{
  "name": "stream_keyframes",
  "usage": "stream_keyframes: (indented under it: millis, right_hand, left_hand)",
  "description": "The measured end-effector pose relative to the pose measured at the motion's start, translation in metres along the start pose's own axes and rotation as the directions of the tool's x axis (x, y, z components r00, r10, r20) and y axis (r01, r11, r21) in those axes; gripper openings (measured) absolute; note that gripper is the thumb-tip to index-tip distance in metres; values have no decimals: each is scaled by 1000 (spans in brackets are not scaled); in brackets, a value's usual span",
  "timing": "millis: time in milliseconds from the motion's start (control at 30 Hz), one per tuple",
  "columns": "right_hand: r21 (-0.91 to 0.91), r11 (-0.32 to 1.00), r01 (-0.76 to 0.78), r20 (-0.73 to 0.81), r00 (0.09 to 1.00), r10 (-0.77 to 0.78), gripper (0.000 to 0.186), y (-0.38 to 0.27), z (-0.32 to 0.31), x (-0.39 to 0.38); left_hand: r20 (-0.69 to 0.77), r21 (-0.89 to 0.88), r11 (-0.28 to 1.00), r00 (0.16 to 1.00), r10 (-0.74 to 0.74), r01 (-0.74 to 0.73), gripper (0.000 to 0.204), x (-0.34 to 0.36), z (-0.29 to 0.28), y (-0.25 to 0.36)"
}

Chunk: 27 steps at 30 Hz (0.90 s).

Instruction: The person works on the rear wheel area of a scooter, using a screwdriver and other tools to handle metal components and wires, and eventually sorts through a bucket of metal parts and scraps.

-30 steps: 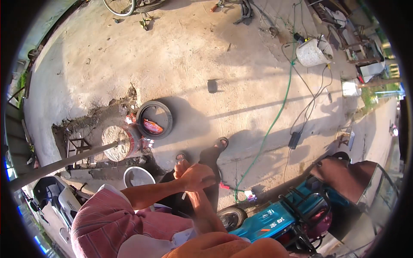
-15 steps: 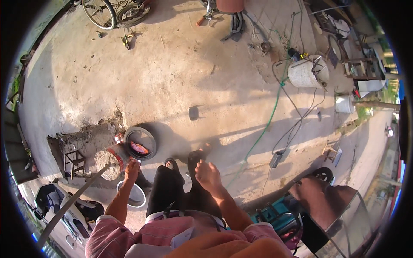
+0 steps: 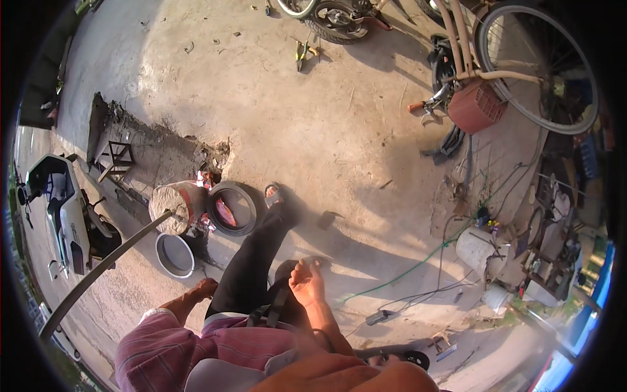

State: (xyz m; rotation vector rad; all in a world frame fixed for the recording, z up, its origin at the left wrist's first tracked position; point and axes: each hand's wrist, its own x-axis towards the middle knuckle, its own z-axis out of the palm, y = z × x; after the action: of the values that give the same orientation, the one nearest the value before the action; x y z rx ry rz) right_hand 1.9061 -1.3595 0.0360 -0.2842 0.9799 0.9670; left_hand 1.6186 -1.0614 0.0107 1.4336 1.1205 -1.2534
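My left hand [image 3: 201,288] hangs beside my hip with its fingers curled in and nothing in it. My right hand [image 3: 306,281] hangs in front of my thigh, fingers loosely apart and empty. My leg in black trousers steps forward, the sandalled foot [image 3: 274,195] on the concrete next to a black tyre [image 3: 232,208] lying flat with something red inside. A pale round stump [image 3: 171,205] stands left of the tyre. Nearest my left hand is a grey metal basin [image 3: 174,255].
A long pole [image 3: 98,274] leans across the lower left. A white scooter [image 3: 60,204] and a small stool [image 3: 116,160] stand at left. A bicycle [image 3: 532,65] with a red basket [image 3: 475,108] is at upper right; a white bucket [image 3: 479,251], green hose [image 3: 405,274] and cables at right.
My left hand has drawn back from beside the tyre to my hip. My foot has stepped forward next to the tyre. The view has swung, bringing the bicycle in.
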Motion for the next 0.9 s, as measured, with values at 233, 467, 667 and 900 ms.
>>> stream_keyframes:
  millis: [233, 467, 667, 900]
  right_hand:
    - [-202, 974, -98, 16, 995, 103, 28, 0, 127, 68]
    - [-169, 968, -188, 71, 977, 202, 31, 16, 251, 125]
    - [-215, 958, -191, -51, 982, 184, 31, -12, 363, 168]
    - [-292, 944, -153, -48, 988, 146, 27, -67, 498, 300]
  left_hand:
    - [-208, -724, 656, 974, 87, -213, 36, 29, -151, 89]
    - [-296, -710, 636, 948, 118, -302, 34, 32, -264, 141]
    - [-223, -600, 769, 970, 101, -218, 36, 43, -296, 204]
    - [-308, -675, 674, 945, 111, -299, 40, 31, -409, 350]
